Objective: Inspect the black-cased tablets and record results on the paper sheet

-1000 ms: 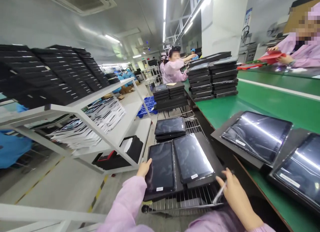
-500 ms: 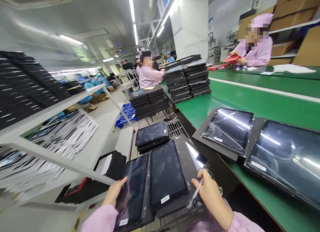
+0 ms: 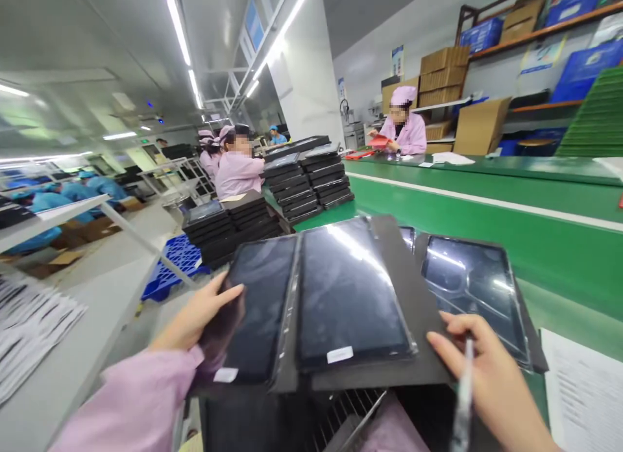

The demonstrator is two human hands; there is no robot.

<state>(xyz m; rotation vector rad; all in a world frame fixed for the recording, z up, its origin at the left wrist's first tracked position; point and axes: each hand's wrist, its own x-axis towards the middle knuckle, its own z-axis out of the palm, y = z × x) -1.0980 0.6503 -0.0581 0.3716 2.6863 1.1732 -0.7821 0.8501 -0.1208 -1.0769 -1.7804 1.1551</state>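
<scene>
A black foam tray [image 3: 409, 296] is held raised and tilted in front of me. In it lie two tablets side by side, a left tablet [image 3: 260, 302] and a right tablet [image 3: 348, 283], each in clear film with a white label near the bottom. My left hand [image 3: 209, 306] grips the tray's left side, thumb over the left tablet's edge. On the right edge my right hand [image 3: 472, 348] pinches the tray, fingers partly hidden below. A thin, pale, pen-like tool [image 3: 463, 400], blurred, also sticks out from that hand.
Another tablet [image 3: 467, 289] in a black tray lies on the green table [image 3: 413, 205], beside a printed paper sheet [image 3: 584, 387]. Stacked trays [image 3: 304, 186] stand further back. A wire rack shows below my tray. Co-workers in pink sit ahead; a white shelf [image 3: 73, 218] is left.
The tray with the two tablets has come up off the wire rack, lifted by both my hands towards the green table. My view has turned to the right.
</scene>
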